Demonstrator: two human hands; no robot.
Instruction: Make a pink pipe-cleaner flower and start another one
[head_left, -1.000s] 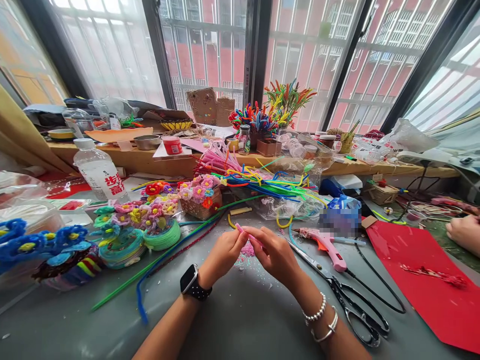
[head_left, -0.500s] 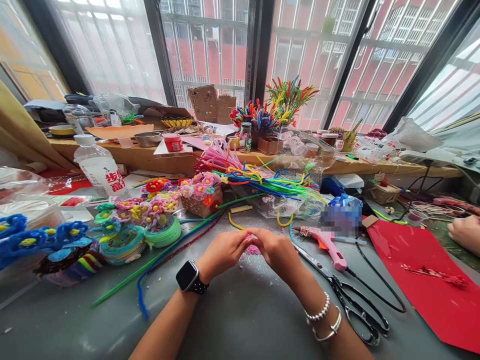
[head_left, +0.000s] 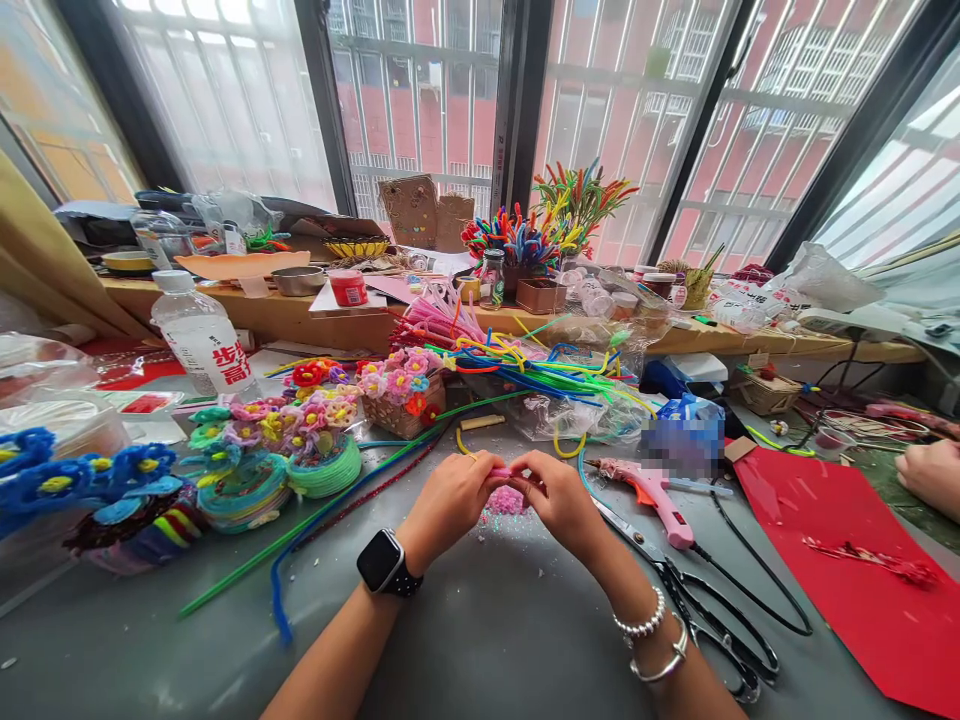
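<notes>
My left hand (head_left: pixel 452 497) and my right hand (head_left: pixel 561 503) meet above the grey table (head_left: pixel 480 620). Both are closed, their fingertips pinching a small pink piece (head_left: pixel 500 472) that the fingers mostly cover, so its kind is unclear. Just beneath and between them lies a little heap of pink fuzzy clippings (head_left: pixel 507 501), with glittery specks around it. To the right of my right hand are a pink glue gun (head_left: pixel 660 500) and large black-handled scissors (head_left: pixel 720 615). Beyond my hands rests a bundle of coloured pipe cleaners (head_left: pixel 532 365).
Pipe-cleaner flower pots (head_left: pixel 324 466) and a plastic bottle (head_left: pixel 201 340) stand on the left. Loose green and blue stems (head_left: pixel 281 590) lie beside my left arm. A red sheet (head_left: pixel 832 560) covers the right side, where another person's hand (head_left: pixel 930 475) shows. A crowded ledge (head_left: pixel 300 315) runs along the window.
My fingertips have drawn slightly apart and my right fingers have curled in, so more of the pink piece and the heap beneath shows. The view has shifted a little.
</notes>
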